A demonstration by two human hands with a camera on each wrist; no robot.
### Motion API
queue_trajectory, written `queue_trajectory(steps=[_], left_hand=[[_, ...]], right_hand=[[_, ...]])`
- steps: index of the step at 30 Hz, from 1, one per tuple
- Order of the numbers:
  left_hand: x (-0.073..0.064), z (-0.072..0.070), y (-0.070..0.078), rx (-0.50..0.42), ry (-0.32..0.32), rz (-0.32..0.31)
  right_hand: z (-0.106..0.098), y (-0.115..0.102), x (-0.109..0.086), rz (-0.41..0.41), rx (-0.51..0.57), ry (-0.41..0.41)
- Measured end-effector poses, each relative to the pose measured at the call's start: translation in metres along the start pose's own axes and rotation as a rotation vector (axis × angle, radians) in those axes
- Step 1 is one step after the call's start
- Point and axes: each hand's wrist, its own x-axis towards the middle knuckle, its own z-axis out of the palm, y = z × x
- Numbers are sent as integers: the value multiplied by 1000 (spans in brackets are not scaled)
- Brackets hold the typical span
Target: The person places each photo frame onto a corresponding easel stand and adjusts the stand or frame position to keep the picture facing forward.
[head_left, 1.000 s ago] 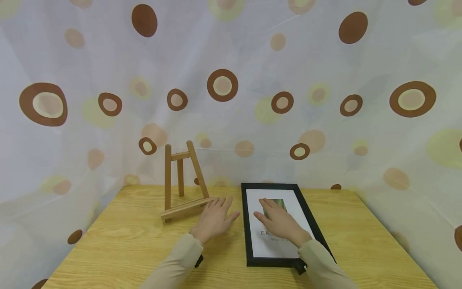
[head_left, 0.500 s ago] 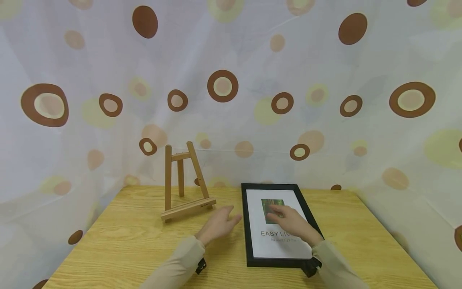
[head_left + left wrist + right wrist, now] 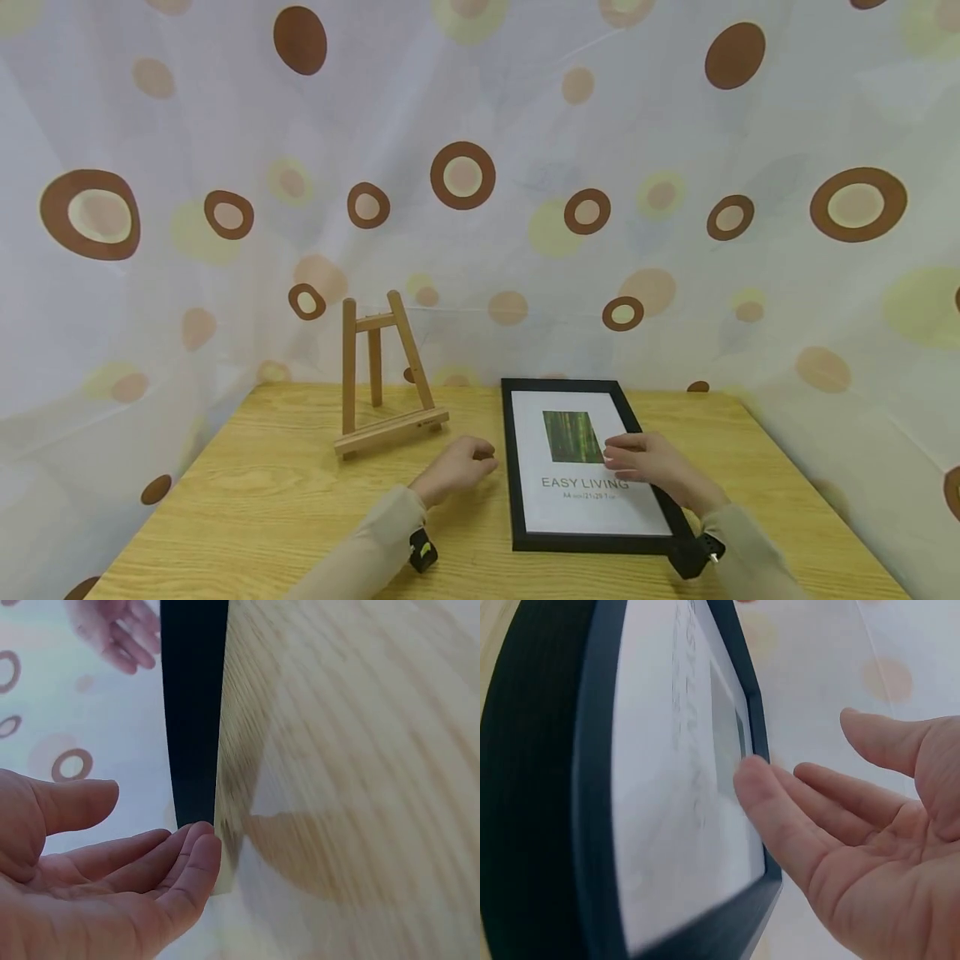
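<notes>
A black picture frame (image 3: 551, 518) lies flat on the table, with white paper, a small green print and the words "EASY LIVING" behind its pane. Just left of its long side is my left hand (image 3: 455, 468), fingers loosely bent and holding nothing. In the left wrist view the fingertips (image 3: 202, 855) overlap the near end of the frame's black side (image 3: 193, 712). My right hand (image 3: 663, 471) hovers at the frame's right side, fingers spread loosely over the pane; it holds nothing. The right wrist view shows those fingers (image 3: 772, 810) in front of the frame's far border (image 3: 757, 727).
A small wooden easel (image 3: 390, 432) stands upright left of the frame, its ledge angled toward me. The light wood table (image 3: 247, 500) ends at a patterned curtain (image 3: 510, 250) at the back and sides. A black wrist device (image 3: 422, 550) sits under my left cuff.
My right hand has moved right, off the middle of the frame to its right side, uncovering the print. The left hand has drawn back slightly, its fingers now more bent. Frame and easel stay put.
</notes>
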Motion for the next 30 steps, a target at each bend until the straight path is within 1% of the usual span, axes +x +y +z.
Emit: queue_trajectory(steps=[3,7,9,14,18,21,25,28,30], left_hand=[[1,1,-1,-42,-13,-11],[3,3,-3,-114,-20,-24],[5,4,-4,-174,-26,-44],[7,6,-6,-318,-49,-117],[7,6,-6,-372,-65,-153],[7,6,-7,-427,-86,-163],[8,7,-9,-488,-104,-157],[8,7,-11,-503,-111,-153],[7,8,-13,-520,-118,-151]], right_hand=[[-9,8,-3,37,52,-18],[-19,14,-8,43,114,-52],[-22,17,-11,44,145,-69],[-31,25,-15,58,202,-98],[-39,33,-17,59,269,-93],[-45,41,-20,61,343,-76],[-56,52,-23,52,402,-70],[-64,61,-25,43,401,-77],[-68,66,-26,40,378,-92]])
